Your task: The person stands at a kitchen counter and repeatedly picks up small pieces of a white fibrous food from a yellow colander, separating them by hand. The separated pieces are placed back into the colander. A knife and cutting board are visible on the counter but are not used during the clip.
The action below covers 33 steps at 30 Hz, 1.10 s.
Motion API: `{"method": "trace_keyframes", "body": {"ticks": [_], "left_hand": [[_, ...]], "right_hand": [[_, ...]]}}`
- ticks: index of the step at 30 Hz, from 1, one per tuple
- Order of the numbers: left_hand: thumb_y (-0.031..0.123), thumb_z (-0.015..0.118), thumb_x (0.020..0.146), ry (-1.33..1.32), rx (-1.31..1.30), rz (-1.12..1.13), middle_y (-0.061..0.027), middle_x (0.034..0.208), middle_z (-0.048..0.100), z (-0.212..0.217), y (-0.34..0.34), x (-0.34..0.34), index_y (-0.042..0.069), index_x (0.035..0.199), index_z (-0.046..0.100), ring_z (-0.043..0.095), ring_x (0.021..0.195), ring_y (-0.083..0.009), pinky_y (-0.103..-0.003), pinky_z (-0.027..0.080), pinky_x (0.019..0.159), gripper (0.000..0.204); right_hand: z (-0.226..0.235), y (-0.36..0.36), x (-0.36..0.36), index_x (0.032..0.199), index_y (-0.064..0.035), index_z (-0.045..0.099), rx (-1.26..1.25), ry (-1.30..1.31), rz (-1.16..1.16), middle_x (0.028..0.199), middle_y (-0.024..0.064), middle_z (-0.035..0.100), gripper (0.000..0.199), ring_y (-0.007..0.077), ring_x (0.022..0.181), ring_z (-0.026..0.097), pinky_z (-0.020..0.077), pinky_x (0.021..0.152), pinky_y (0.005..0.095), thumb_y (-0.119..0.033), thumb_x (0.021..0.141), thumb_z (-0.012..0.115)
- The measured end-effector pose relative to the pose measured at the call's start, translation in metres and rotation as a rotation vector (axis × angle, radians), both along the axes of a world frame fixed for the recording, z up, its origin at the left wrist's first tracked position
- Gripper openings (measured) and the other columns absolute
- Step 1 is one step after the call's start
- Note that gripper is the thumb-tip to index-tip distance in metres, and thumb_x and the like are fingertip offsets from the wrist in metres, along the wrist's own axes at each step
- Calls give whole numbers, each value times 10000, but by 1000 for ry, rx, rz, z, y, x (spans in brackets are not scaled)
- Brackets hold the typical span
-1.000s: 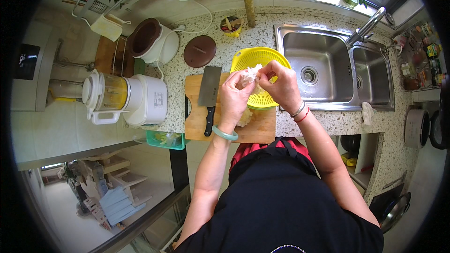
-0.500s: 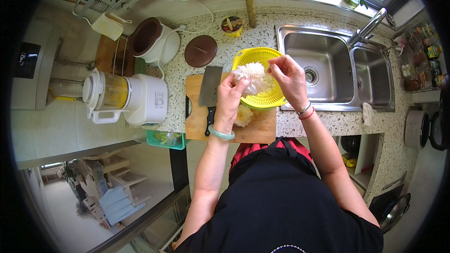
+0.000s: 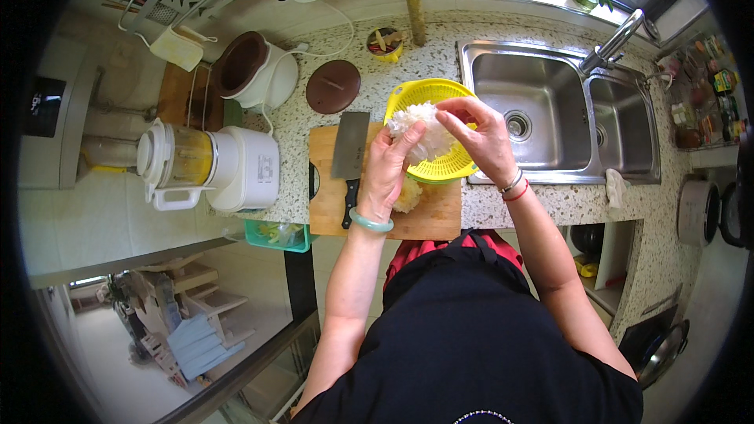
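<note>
A pale, frilly clump of white fungus point(image 3: 415, 119) is held over the yellow colander point(image 3: 448, 169). My left hand point(image 3: 385, 169), with a green bangle at its wrist, grips the clump from the left, thumb on top. My right hand point(image 3: 485, 141) is closed in a pinch at the clump's right edge; its fingertips partly hide what they hold. Below the colander, a second, yellowish clump of fungus point(image 3: 408, 195) lies on the wooden cutting board point(image 3: 432, 222). A cleaver point(image 3: 350, 148) with a black handle rests on the board, left of my left hand.
A double steel sink point(image 3: 534, 94) with a faucet point(image 3: 616, 43) is to the right. Left of the board stand a white blender point(image 3: 243, 169) and a white pot point(image 3: 275, 74); its brown lid point(image 3: 334, 87) lies nearby. A small yellow container point(image 3: 385, 49) sits at the back.
The fungus clump has turned slightly in my left hand. My right hand has shifted a little left, its fingers now closer against the clump.
</note>
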<state>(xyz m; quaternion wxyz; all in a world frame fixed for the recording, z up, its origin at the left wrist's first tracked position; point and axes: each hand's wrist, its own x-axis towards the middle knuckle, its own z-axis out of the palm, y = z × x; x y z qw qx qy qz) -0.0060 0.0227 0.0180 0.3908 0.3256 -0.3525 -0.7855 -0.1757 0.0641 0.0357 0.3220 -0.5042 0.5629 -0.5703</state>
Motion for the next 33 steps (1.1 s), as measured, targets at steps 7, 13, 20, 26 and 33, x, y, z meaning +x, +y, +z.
{"method": "trace_keyframes", "body": {"ticks": [7, 13, 20, 26, 33], "left_hand": [[104, 711, 885, -136, -130, 59, -42, 1078, 687, 3, 3, -3, 28, 1133, 657, 638, 957, -106, -273, 503, 864, 265], [86, 721, 873, -228, -194, 89, -27, 1012, 705, 4, 5, -3, 29, 1084, 689, 640, 888, -81, -249, 504, 812, 221], [94, 720, 875, -283, -189, 107, -32, 1013, 705, 3, 6, -2, 23, 1088, 686, 642, 886, -84, -251, 509, 802, 227], [107, 725, 869, -157, -98, 141, -55, 1012, 706, 2, 2, -3, 12, 1079, 684, 658, 883, -111, -270, 526, 813, 234], [118, 746, 853, -86, -20, 136, -55, 992, 712, -4, -1, 1, 14, 1059, 695, 657, 871, -110, -265, 521, 811, 237]], "right_hand": [[4, -3, 2, 864, -21, 645, -99, 277, -21, 744, 84, 636, 117, 186, 654, 611, 507, 620, 296, -69, 786, 718], [0, -4, 4, 864, -7, 620, -145, 406, -48, 747, 108, 663, 127, 195, 672, 671, 537, 630, 297, -21, 769, 703], [-10, -6, 6, 822, 3, 600, -76, 302, -73, 751, 118, 659, 116, 232, 669, 663, 540, 636, 318, -39, 772, 695], [-15, -8, -2, 864, 30, 639, 35, 64, -113, 775, 100, 699, 113, 140, 701, 679, 548, 669, 278, -54, 813, 695], [-22, -6, -9, 904, 17, 672, -60, 183, -127, 787, 96, 690, 97, 152, 708, 669, 532, 673, 270, -69, 861, 688]]}}
